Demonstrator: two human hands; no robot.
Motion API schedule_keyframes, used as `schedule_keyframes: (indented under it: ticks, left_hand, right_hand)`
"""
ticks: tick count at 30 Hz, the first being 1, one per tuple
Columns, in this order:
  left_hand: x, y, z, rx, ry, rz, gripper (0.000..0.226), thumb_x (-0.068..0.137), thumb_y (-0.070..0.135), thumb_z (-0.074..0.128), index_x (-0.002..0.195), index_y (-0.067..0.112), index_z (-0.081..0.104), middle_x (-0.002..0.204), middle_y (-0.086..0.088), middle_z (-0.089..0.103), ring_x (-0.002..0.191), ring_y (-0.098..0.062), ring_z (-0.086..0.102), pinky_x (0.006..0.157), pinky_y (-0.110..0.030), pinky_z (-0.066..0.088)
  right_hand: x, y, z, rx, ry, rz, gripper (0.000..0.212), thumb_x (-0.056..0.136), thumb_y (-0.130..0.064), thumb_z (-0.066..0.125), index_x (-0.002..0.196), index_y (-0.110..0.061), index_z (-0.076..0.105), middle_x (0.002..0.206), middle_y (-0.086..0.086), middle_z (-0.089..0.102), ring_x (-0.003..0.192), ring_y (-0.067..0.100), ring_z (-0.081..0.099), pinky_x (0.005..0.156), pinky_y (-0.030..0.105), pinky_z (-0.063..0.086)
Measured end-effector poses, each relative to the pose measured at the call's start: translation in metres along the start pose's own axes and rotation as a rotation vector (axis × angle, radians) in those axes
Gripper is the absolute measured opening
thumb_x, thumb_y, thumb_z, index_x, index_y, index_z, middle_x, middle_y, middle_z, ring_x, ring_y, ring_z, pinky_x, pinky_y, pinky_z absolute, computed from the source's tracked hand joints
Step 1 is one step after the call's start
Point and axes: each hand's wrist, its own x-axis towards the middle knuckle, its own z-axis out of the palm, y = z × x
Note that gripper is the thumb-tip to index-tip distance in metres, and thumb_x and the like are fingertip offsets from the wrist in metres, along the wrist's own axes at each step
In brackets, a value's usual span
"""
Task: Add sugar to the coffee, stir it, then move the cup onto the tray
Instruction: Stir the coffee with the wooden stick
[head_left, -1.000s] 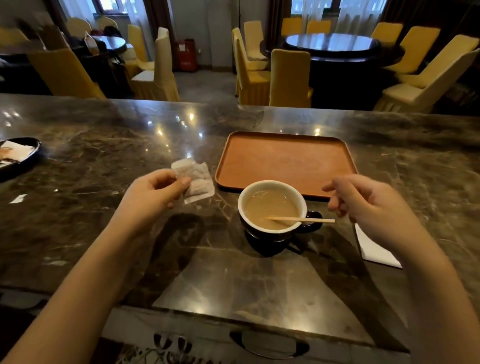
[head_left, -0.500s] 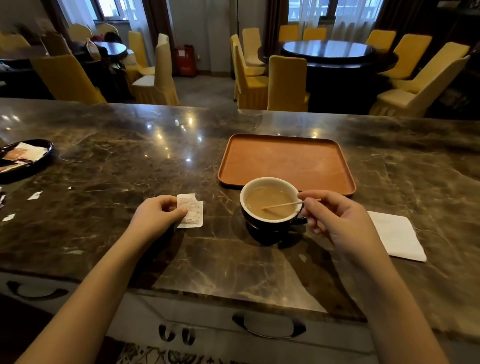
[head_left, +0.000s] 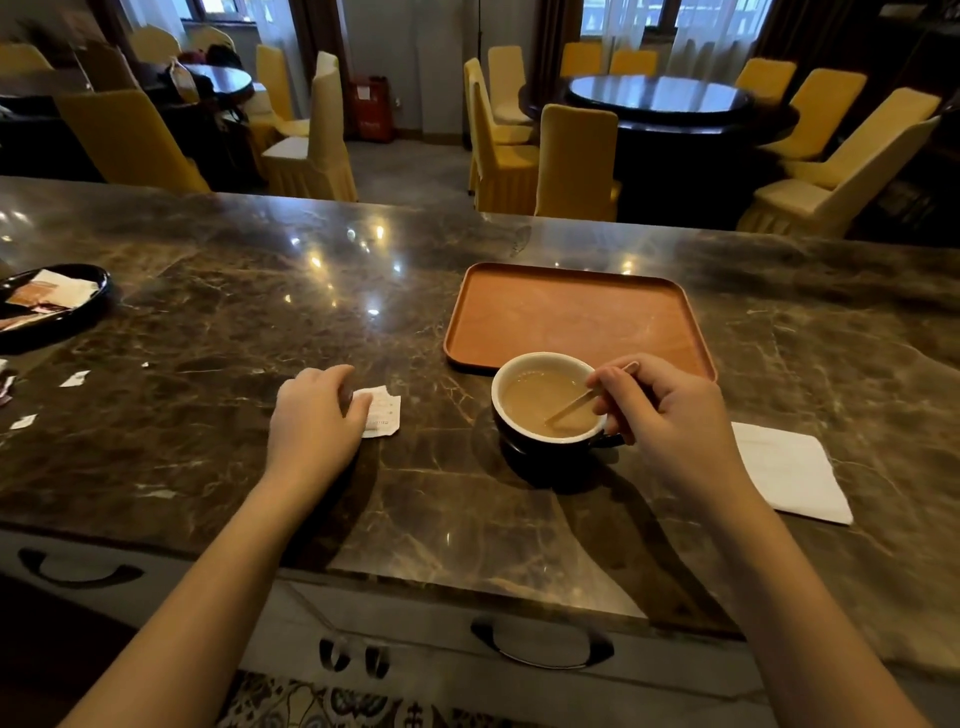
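Since half a second ago, my right hand (head_left: 670, 415) has tipped the wooden stirrer (head_left: 576, 402) down into the coffee, where before it lay across the rim, and my left hand (head_left: 311, 415) has lowered the torn sugar packet (head_left: 382, 413) flat onto the counter (head_left: 234, 322). From the cup (head_left: 545, 410), which stands on the counter at the centre of my view, the orange tray (head_left: 571, 312) lies at twelve o'clock, its near edge just behind the cup's rim, with nothing on it. My right hand, at three o'clock from the cup, has its grip pinched closed on the upper end of the stirrer; the lower end sits in the pale brown coffee. My left hand, at nine o'clock, rests palm down with fingertips (head_left: 358, 402) pressing the packet; whether it grips the packet I cannot tell. A folded white napkin (head_left: 789, 470) lies at four o'clock, beyond my right wrist. A dark dish (head_left: 78, 312) holding paper wrappers sits far off at ten o'clock, with small paper scraps (head_left: 75, 378) on the counter near it.
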Motion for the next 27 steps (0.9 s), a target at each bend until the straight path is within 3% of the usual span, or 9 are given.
schedule_keyframes:
  ticks: [2, 6, 10, 12, 14, 17, 23, 27]
  left_hand:
    - [-0.016, 0.017, 0.004, -0.079, 0.032, 0.142, 0.033, 0.086, 0.018, 0.056, 0.117, 0.007, 0.058, 0.112, -0.015, 0.063, 0.106, -0.029, 0.053, 0.085, -0.035, 0.041]
    - [-0.048, 0.045, 0.020, -0.170, -0.184, 0.362, 0.040, 0.090, 0.022, 0.050, 0.130, 0.014, 0.047, 0.136, -0.006, 0.050, 0.126, -0.017, 0.041, 0.101, -0.024, 0.027]
    - [-0.056, 0.041, 0.035, 0.037, -0.367, 0.445, 0.064, 0.089, 0.055, 0.025, 0.142, 0.020, 0.018, 0.154, -0.002, 0.012, 0.141, -0.014, 0.005, 0.112, -0.028, 0.001]
    - [-0.054, 0.037, 0.036, 0.158, -0.414, 0.493, 0.079, 0.078, 0.068, 0.004, 0.143, 0.023, 0.004, 0.152, 0.004, -0.004, 0.139, -0.011, -0.010, 0.111, -0.030, -0.007]
    - [-0.053, 0.034, 0.033, 0.202, -0.452, 0.508, 0.083, 0.074, 0.071, -0.001, 0.142, 0.025, -0.004, 0.147, 0.006, -0.014, 0.135, -0.008, -0.017, 0.110, -0.030, -0.010]
    - [-0.053, 0.033, 0.031, 0.211, -0.447, 0.509, 0.076, 0.078, 0.066, 0.003, 0.142, 0.027, -0.006, 0.147, 0.008, -0.016, 0.136, -0.008, -0.017, 0.110, -0.029, -0.011]
    - [-0.057, 0.031, 0.032, 0.208, -0.387, 0.514, 0.074, 0.080, 0.066, 0.003, 0.142, 0.026, -0.004, 0.148, 0.008, -0.013, 0.137, -0.008, -0.015, 0.109, -0.027, -0.012]
    - [-0.057, 0.032, 0.034, 0.201, -0.374, 0.517, 0.072, 0.082, 0.064, 0.007, 0.142, 0.026, -0.003, 0.148, 0.008, -0.012, 0.137, -0.008, -0.014, 0.108, -0.027, -0.012]
  right_hand:
    - [0.001, 0.000, -0.001, -0.028, 0.002, -0.002, 0.014, 0.090, -0.022, 0.051, 0.083, -0.025, 0.063, 0.073, -0.006, 0.066, 0.070, 0.006, 0.063, 0.058, 0.010, 0.051]
    - [0.002, 0.002, -0.005, -0.096, 0.085, -0.016, 0.016, 0.090, -0.019, 0.052, 0.079, -0.024, 0.063, 0.069, -0.006, 0.065, 0.066, 0.005, 0.062, 0.056, 0.011, 0.052]
    - [0.004, 0.007, -0.004, -0.141, 0.209, 0.001, 0.016, 0.091, -0.018, 0.052, 0.082, -0.017, 0.065, 0.070, -0.001, 0.065, 0.063, 0.011, 0.062, 0.059, 0.025, 0.054]
    - [0.006, 0.008, 0.001, -0.139, 0.254, 0.004, 0.017, 0.091, -0.017, 0.051, 0.083, -0.015, 0.065, 0.070, -0.001, 0.065, 0.065, 0.012, 0.063, 0.061, 0.029, 0.056]
    - [0.007, 0.009, 0.008, -0.118, 0.266, 0.020, 0.017, 0.091, -0.018, 0.051, 0.083, -0.016, 0.065, 0.070, -0.002, 0.065, 0.066, 0.011, 0.063, 0.062, 0.032, 0.057]
    - [0.005, 0.008, 0.016, -0.071, 0.251, 0.052, 0.017, 0.091, -0.024, 0.051, 0.087, -0.019, 0.067, 0.072, -0.006, 0.067, 0.065, 0.010, 0.064, 0.062, 0.033, 0.058]
    - [-0.009, 0.003, 0.009, 0.017, 0.144, 0.129, 0.016, 0.089, -0.022, 0.052, 0.085, -0.019, 0.067, 0.069, -0.002, 0.068, 0.061, 0.010, 0.064, 0.056, 0.023, 0.053]
    - [-0.009, 0.002, -0.006, -0.032, 0.200, 0.157, 0.018, 0.090, -0.018, 0.051, 0.079, -0.020, 0.065, 0.068, 0.000, 0.066, 0.059, 0.013, 0.062, 0.055, 0.024, 0.050]
